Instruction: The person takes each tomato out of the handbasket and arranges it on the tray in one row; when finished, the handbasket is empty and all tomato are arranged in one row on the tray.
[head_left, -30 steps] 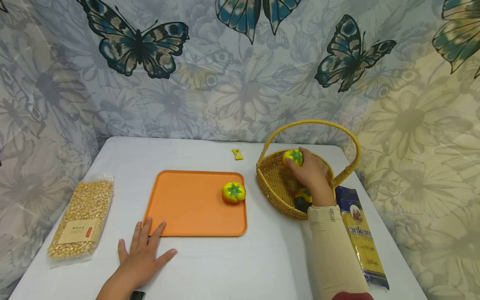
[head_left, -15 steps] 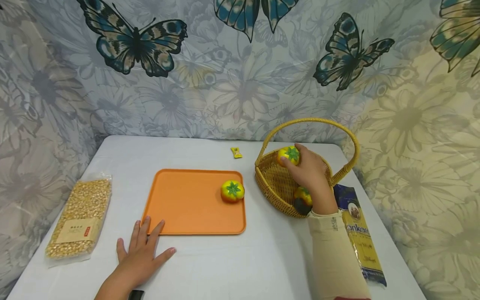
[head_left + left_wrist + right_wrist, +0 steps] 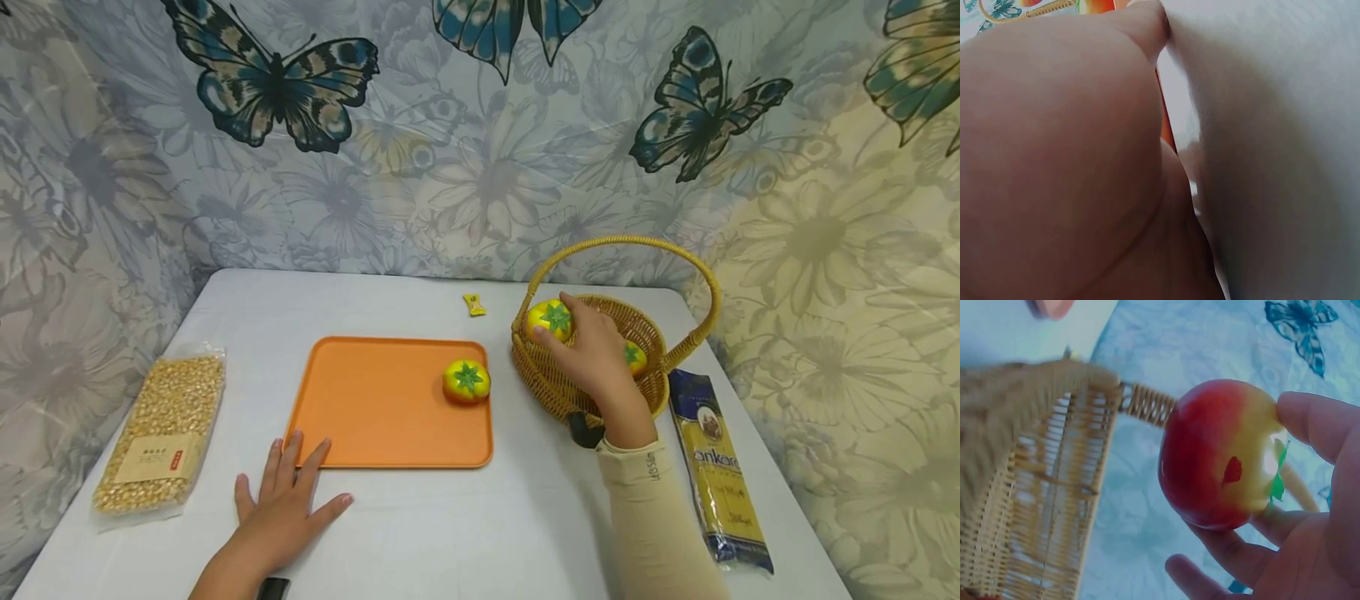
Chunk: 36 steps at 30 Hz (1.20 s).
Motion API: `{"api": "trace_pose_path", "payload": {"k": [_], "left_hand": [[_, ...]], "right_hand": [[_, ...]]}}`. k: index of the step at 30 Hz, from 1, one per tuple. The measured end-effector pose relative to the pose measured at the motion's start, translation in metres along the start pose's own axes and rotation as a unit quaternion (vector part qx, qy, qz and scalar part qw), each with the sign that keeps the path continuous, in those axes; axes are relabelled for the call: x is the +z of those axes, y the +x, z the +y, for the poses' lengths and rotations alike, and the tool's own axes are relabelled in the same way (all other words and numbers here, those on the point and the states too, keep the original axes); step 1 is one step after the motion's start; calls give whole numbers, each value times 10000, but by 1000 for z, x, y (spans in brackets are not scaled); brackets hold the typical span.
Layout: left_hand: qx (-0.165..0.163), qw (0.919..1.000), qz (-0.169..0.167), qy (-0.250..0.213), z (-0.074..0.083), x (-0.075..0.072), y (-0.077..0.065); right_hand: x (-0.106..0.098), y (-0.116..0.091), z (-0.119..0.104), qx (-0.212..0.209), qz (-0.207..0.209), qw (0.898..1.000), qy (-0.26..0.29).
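In the head view my right hand (image 3: 588, 350) grips a red-and-yellow toy tomato (image 3: 550, 319) with a green star-shaped top, over the left rim of a wicker basket (image 3: 626, 317). The right wrist view has this tomato (image 3: 1216, 456) pinched between thumb and fingers. Inside the basket sits another tomato (image 3: 636, 358), partly hidden by my hand. A similar tomato (image 3: 467, 383) rests at the right edge of an orange tray (image 3: 375, 404). My left hand (image 3: 281, 508) lies with spread fingers, their tips on the tray's near left corner.
A bag of corn kernels (image 3: 161, 433) lies left of the tray. Right of the basket is a blue-and-yellow packet (image 3: 720, 475). A small yellow wrapped candy (image 3: 474, 305) sits behind the tray. The basket's tall handle (image 3: 626, 240) arches over it.
My right hand has moved left with the tomato, from over the basket's middle to its left rim. The other tomato in the basket shows from a different side of my hand. My left hand stays still.
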State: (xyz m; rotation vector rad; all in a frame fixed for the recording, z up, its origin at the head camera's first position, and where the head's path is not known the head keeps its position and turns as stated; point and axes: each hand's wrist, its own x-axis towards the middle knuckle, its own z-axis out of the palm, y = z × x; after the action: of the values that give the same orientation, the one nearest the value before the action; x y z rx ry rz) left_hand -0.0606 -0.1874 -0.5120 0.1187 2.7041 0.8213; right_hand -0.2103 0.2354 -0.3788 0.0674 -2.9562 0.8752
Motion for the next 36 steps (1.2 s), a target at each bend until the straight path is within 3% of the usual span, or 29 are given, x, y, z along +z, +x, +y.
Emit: {"api": "trace_pose_path", "payload": {"k": [13, 26, 36], "left_hand": [[27, 9999, 121, 44, -2, 2, 2], [11, 9999, 145, -29, -2, 2, 2], [39, 9997, 228, 32, -5, 4, 2]], "right_hand": [[31, -7, -27, -367, -254, 9984, 333], [75, 0, -66, -733, -882, 9932, 205], [102, 8, -77, -895, -1061, 9903, 78]]}}
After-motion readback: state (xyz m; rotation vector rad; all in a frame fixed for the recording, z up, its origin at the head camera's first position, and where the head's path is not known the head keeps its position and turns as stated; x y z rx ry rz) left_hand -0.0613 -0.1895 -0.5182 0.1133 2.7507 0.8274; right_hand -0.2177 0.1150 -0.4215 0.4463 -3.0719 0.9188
